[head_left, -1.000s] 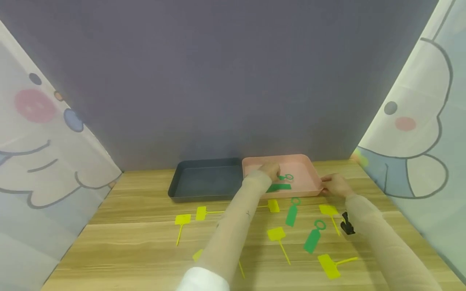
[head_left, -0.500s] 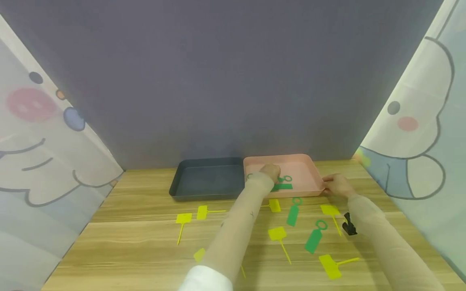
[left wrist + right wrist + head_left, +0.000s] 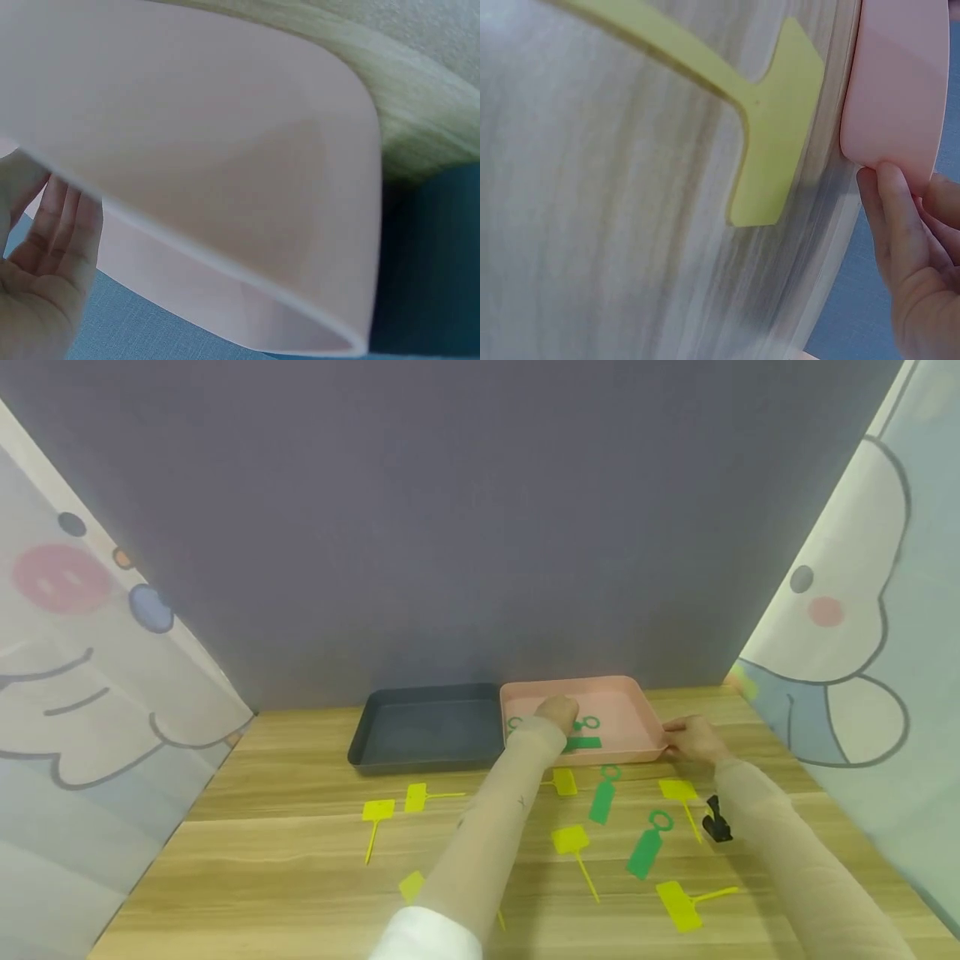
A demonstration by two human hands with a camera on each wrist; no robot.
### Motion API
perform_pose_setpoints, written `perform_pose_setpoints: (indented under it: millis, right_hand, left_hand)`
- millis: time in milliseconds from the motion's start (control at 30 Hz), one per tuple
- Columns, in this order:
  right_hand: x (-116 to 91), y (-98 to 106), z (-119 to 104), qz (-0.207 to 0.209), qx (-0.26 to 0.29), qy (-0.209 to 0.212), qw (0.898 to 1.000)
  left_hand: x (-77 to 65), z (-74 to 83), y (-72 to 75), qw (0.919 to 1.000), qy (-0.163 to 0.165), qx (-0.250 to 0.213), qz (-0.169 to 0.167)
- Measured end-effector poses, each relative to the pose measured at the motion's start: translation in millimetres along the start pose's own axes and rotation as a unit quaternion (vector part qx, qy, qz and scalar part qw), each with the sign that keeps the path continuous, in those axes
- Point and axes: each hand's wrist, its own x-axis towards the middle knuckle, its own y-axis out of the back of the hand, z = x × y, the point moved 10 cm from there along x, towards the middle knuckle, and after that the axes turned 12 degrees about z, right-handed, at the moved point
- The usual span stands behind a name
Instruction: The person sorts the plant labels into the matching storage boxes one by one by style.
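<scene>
Pink tray (image 3: 618, 714) sits on the wooden table (image 3: 262, 843), before a grey backdrop (image 3: 480, 527) and close beside a dark tray (image 3: 423, 727) on the person's left. The right hand (image 3: 693, 739) grasps the pink tray's near right corner, fingertips on one side of the wall and thumb on the other. The left hand (image 3: 557, 714) reaches into the pink tray from the front; its fingertips are hidden, so whether they clasp anything cannot be told. Inside the pink tray, a green strip (image 3: 585, 742) lies near the front wall, a green ring (image 3: 591, 722) shows just beside the left hand, and another ring (image 3: 514, 723) peeks out by the left wall. In front of the pink tray lie two green tags (image 3: 602, 802) with ring ends, well apart from each other, and several yellow tags (image 3: 571, 841) with thin stems, some partly covered by the left forearm (image 3: 487, 852).
</scene>
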Motion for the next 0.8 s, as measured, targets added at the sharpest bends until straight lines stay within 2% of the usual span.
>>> perform_pose_setpoints:
  millis: [233,433,800]
  right_hand:
    - [-2,0,0,0.001,-0.004,-0.001,1.0]
    - [0,2,-2,0.01,-0.013,0.002,1.0]
    - [4,2,-2,0.007,-0.012,0.01,1.0]
  left_hand:
    - [3.5,-3.1,-6.5,1.0,-0.005,-0.003,0.004]
    - [5.0,-8.4,-3.7,0.9999,-0.002,-0.003,0.013]
    - [3.2,-20.9,-2.0,0.9978,0.031,-0.056,-0.016]
